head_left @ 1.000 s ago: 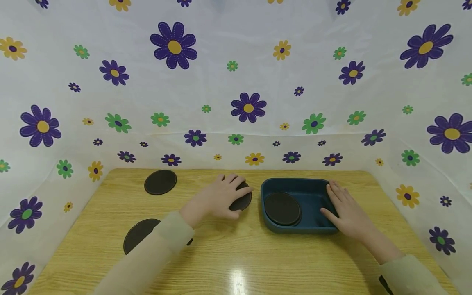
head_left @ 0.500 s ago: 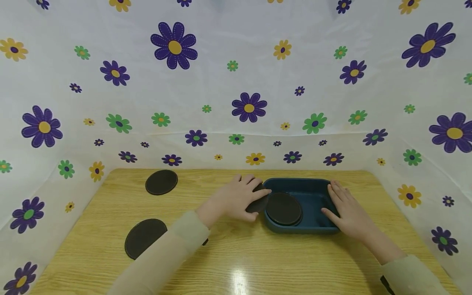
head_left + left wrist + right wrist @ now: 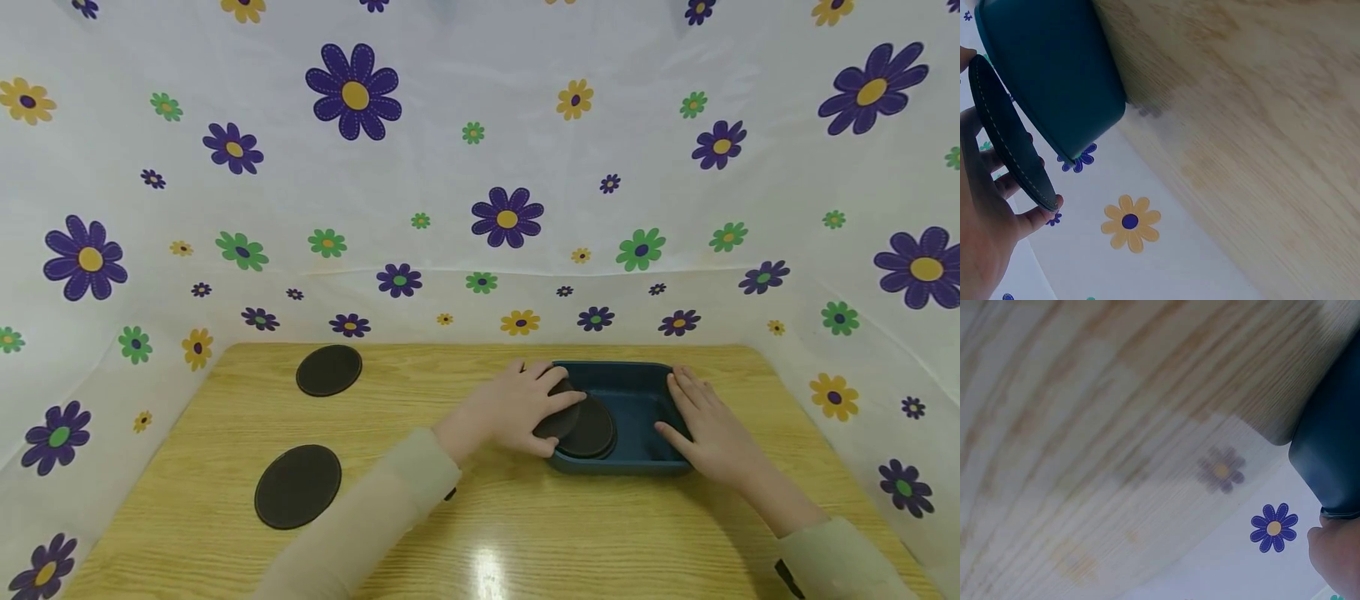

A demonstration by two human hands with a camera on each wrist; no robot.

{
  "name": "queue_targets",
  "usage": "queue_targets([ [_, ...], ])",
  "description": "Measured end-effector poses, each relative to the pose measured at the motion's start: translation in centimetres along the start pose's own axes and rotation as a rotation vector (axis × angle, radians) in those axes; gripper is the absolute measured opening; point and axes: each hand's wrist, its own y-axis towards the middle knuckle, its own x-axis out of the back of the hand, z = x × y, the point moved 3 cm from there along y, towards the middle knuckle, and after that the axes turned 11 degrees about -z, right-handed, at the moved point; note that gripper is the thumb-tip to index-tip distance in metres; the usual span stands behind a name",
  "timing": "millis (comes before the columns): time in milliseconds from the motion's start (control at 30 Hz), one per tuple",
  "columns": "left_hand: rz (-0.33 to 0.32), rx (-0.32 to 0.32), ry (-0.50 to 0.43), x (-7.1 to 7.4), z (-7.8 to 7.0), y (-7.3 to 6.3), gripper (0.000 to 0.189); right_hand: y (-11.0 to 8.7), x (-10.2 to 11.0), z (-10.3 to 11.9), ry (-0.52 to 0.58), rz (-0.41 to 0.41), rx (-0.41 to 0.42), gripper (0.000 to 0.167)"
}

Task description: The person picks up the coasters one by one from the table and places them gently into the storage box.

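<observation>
My left hand (image 3: pixel 513 410) holds a round black coaster (image 3: pixel 561 417) by its edge, fingers spread across it. In the left wrist view, this coaster (image 3: pixel 1007 131) shows pale stitching round its rim and stands tilted beside the wall of the dark blue bin (image 3: pixel 1060 69). From the head view it overlaps the left end of the bin (image 3: pixel 615 365) and partly covers another black coaster (image 3: pixel 592 429), stacked inside on at least one more. My right hand (image 3: pixel 705 429) rests on the bin's right end, fingers straight along the rim and thumb reaching inside.
Two more black coasters lie flat on the wooden table (image 3: pixel 420 533): one at the back left (image 3: pixel 328 371), one nearer the front left (image 3: pixel 297 487). A white flower-printed cloth (image 3: pixel 435 167) encloses the table's back and sides.
My left hand has carried its coaster rightward from the table to over the bin's left end. The front left coaster is now uncovered by the sleeve. My right hand stays put.
</observation>
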Motion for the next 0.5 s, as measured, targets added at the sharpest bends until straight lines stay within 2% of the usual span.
queue_targets([
  [233, -0.015, -0.023, 0.056, -0.6, -1.2, 1.5, 0.075, 0.1, 0.0, 0.0, 0.02, 0.025, -0.02, 0.083],
  [500, -0.014, -0.03, 0.064, -0.7, -2.2, 3.1, 0.075, 0.2, 0.0, 0.0, 0.019, 0.038, -0.031, 0.083],
])
